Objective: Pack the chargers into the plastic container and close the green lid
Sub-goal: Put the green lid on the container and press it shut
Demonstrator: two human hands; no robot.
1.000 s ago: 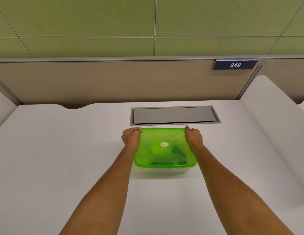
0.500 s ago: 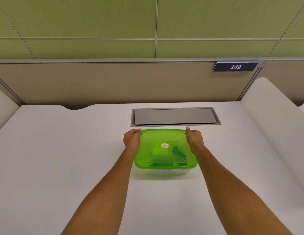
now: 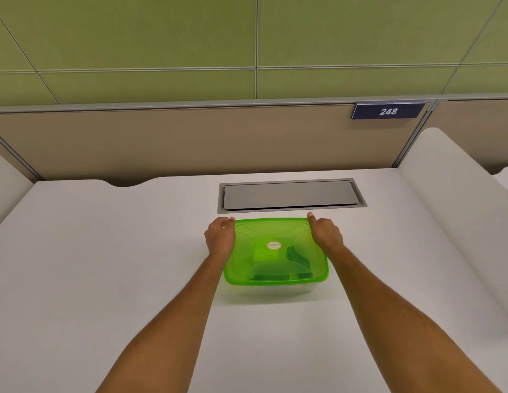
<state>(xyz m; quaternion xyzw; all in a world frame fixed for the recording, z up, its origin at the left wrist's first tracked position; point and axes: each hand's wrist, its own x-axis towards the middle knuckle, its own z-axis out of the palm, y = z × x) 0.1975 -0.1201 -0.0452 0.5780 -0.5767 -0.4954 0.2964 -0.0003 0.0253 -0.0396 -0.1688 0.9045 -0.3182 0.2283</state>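
A clear plastic container stands on the white desk with a translucent green lid lying flat over it. Dark charger shapes show through the lid on its right side. My left hand rests on the lid's far left corner, fingers curled over the edge. On the far right corner sits my right hand, thumb up along the rim and fingers wrapped over the side. Whether the lid is snapped down all round cannot be told.
A grey metal cable flap is set into the desk just behind the container. A beige partition with a dark "248" plate stands at the back. White rounded dividers flank the desk on both sides.
Both hands stay on the lid's far corners. The view has shifted slightly; the container has not visibly moved.
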